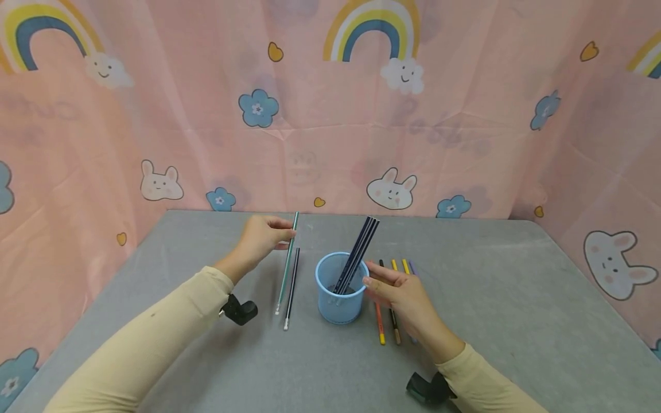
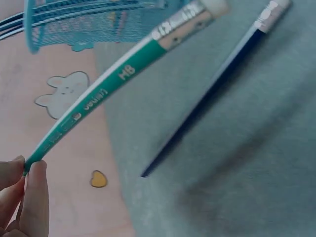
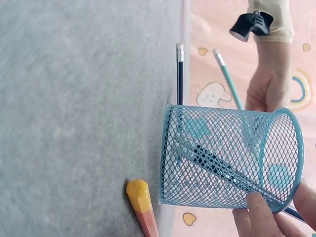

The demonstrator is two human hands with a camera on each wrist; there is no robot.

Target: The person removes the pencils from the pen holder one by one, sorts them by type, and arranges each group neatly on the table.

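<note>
My left hand pinches a green pencil near its far end, the white eraser pointing down and toward me. Beside it a dark blue pencil with a white eraser lies on the table. Several dark pencils lean to the right inside a light blue mesh pencil cup, which stands upright. My right hand holds that cup at its right rim, thumb and fingers on either side of the rim in the right wrist view.
Right of the cup, partly under my right hand, lie several pencils, among them an orange one with a yellow end and a black one. A pink printed cloth hangs behind the grey table.
</note>
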